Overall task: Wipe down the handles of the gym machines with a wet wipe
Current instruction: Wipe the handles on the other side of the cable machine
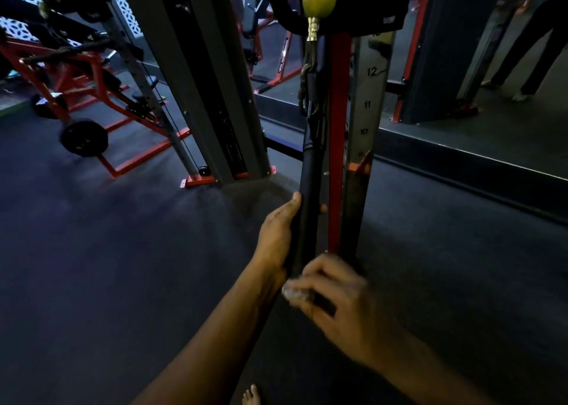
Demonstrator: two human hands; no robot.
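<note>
With the left hand (pixel 281 229) wrapped around the hanging handle (pixel 309 189) and the right hand (pixel 335 294) just below pinching the wipe (pixel 295 294) on it, a loose grip may let the handle swing.

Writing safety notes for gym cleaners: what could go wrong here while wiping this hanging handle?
The black hanging handle dangles from a chain; if the left hand lets go, it may swing away. The right hand with the wet wipe works close beside the numbered upright, so knuckles could knock it.
</note>
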